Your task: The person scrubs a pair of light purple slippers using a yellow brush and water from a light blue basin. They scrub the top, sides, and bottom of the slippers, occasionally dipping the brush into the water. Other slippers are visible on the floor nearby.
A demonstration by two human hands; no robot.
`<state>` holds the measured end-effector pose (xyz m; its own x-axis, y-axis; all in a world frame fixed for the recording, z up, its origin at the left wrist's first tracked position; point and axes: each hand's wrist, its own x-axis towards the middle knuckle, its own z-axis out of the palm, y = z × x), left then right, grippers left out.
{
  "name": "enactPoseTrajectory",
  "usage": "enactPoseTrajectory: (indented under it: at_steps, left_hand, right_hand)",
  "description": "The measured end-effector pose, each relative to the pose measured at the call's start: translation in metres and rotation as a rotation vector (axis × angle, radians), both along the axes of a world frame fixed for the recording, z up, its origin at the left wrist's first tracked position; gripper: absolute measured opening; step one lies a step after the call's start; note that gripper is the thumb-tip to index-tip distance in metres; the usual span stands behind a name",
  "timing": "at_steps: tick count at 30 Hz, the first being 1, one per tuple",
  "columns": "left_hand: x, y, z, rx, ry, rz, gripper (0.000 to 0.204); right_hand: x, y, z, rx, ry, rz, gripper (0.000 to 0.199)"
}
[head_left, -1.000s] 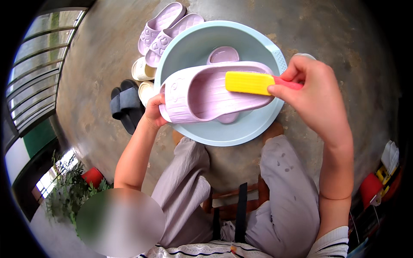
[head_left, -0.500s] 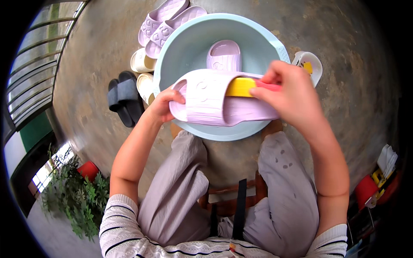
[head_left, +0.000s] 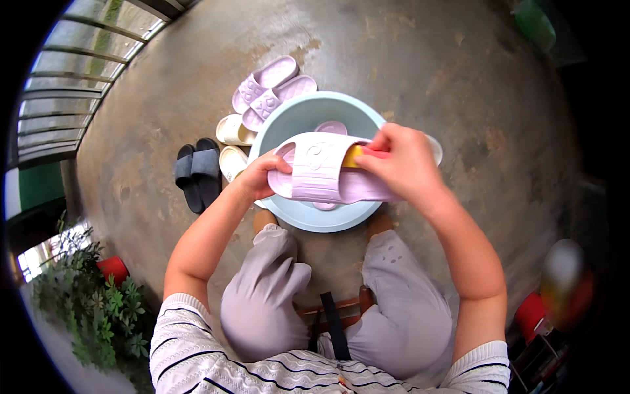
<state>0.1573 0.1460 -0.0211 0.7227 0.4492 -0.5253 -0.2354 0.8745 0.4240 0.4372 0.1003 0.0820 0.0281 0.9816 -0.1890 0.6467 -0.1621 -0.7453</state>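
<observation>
Over a pale blue basin (head_left: 272, 131) I hold a lilac slide slipper (head_left: 315, 167) sideways, its toe opening to the left. My left hand (head_left: 264, 174) grips the toe end, thumb on top. In my right hand (head_left: 403, 161) is a yellow-and-red brush-like tool (head_left: 354, 156), pinched at its red part. Its yellow end reaches into the foot opening, under the strap, and is partly hidden by the strap and my fingers. Another lilac slipper (head_left: 332, 127) lies in the basin, mostly covered by the one I hold.
Left of the basin lie a pair of lilac slides (head_left: 275, 92), cream slippers (head_left: 233, 130) and dark slides (head_left: 199, 174). A white shoe (head_left: 434, 150) shows beyond my right hand. A leafy plant (head_left: 92, 302) stands at lower left, and a red object (head_left: 530, 315) at lower right.
The view has shifted, so the basin appears smaller and lower. The tool has gone deeper under the strap; less of its yellow part shows. My left hand still holds the toe end.
</observation>
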Motion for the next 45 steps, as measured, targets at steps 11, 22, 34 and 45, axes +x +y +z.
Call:
enactPoseTrajectory:
  at_steps: [11,22,34,45]
  left_hand:
    - [-0.002,-0.022,0.15,0.279,-0.063,-0.006,0.065]
    - [0.014,-0.072,0.189,0.263,0.086,0.104,0.048]
    - [-0.048,-0.077,-0.055,0.245,0.54,0.259,0.055]
    - [-0.049,-0.111,-0.142,0.45,1.327,0.193,0.061]
  right_hand:
    - [0.005,-0.046,0.156,0.068,-0.025,-0.037,0.023]
    - [-0.024,-0.071,0.149,0.109,0.077,0.015,0.014]
    - [-0.068,-0.092,-0.124,-0.205,0.497,-0.237,0.024]
    - [-0.109,-0.09,-0.157,-0.305,-0.043,-0.399,0.039]
